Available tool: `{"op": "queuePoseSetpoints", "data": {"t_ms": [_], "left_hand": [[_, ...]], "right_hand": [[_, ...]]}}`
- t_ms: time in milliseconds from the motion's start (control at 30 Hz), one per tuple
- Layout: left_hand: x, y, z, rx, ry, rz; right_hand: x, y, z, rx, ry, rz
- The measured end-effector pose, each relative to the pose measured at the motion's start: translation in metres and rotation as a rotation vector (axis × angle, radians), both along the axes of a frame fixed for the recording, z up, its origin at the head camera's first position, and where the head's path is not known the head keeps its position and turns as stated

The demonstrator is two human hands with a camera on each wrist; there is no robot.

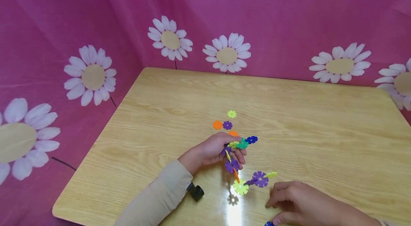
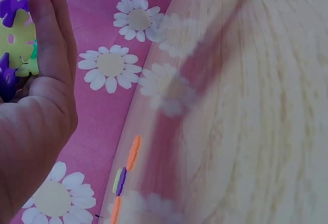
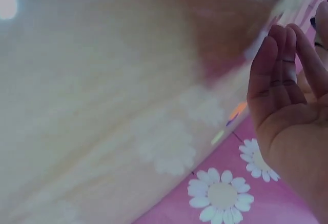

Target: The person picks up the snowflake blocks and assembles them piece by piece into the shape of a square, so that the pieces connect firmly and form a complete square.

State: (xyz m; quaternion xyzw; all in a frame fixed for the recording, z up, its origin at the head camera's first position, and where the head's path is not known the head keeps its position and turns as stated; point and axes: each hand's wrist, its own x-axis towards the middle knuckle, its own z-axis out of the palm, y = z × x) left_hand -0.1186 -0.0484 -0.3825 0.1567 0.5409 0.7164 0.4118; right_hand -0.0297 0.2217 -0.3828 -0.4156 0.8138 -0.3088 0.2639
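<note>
My left hand [image 1: 218, 149] grips a chain of interlocked notched plastic discs [image 1: 232, 165] above the table. Purple, yellow, green, orange and blue discs make up the chain. One end, with a dark blue disc [image 1: 252, 139], sticks out past the fingers; the other hangs down and bends right to a purple disc [image 1: 260, 179] and a yellow one [image 1: 271, 175]. Just right of that end is my right hand [image 1: 298, 201], its fingers loosely bent with nothing between them. A blue disc [image 1: 269, 223] shows by its thumb tip, cut off by the frame's bottom edge.
Beyond my left hand, loose discs lie on the wooden table [image 1: 305, 119]: yellow [image 1: 232, 114], purple [image 1: 227, 125] and orange [image 1: 217, 124]. A black strap piece [image 1: 196, 191] sticks out from the left sleeve. Pink flowered cloth [image 1: 273, 19] hangs behind and left of the table.
</note>
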Motion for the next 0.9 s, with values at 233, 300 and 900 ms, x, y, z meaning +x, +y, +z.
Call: {"op": "queuePoseSetpoints", "data": {"t_ms": [233,300,900], "left_hand": [[0.001,0.0,-0.001,-0.002,-0.002,0.007],[0.0,0.0,0.0,-0.002,-0.004,0.006],[-0.002,0.002,-0.002,-0.012,-0.026,0.018]], "right_hand": [[0.014,0.0,-0.011,-0.041,0.021,-0.003],[0.016,-0.001,-0.012,-0.045,-0.001,-0.022],[0.026,-0.009,-0.009,-0.004,-0.124,-0.022]]}}
